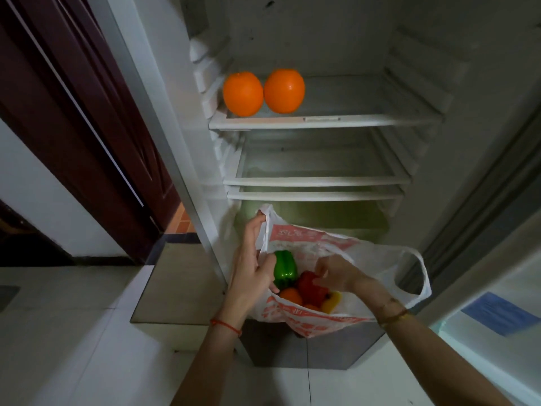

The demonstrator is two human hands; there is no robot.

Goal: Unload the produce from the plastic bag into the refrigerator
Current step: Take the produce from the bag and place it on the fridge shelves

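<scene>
**Two oranges shelved, five pieces of produce showing in the bag**

The refrigerator (322,54) stands open, with three shelves visible one below another. On the top shelf (325,121) sit two oranges, side by side and touching, at the shelf's front left corner: the left orange (243,93) just beside the left wall, the right orange (284,90) a little further in. The two lower shelves carry nothing that can be made out.

In front of the refrigerator's bottom section hangs one white plastic bag (307,316) with red print, its mouth held open. The left hand (254,260) grips the bag's left handle, fingers curled round the plastic at the upper left of the opening. The bag's other handle loop (421,276) hangs free at the right.

The right hand (335,272) reaches into the bag, fingers curled down onto one red pepper (311,287) in the middle of the pile; whether it fully grasps the pepper cannot be told. Beside it, against the bag's left wall, stands one green pepper (284,269). One yellow pepper (332,301) lies at the lower right of the pile. Two orange fruits show beneath: one (289,297) below the green pepper, another (311,307) only partly visible under the red pepper.

A red string (227,326) circles the left wrist, and a brown bracelet (392,317) the right.
</scene>
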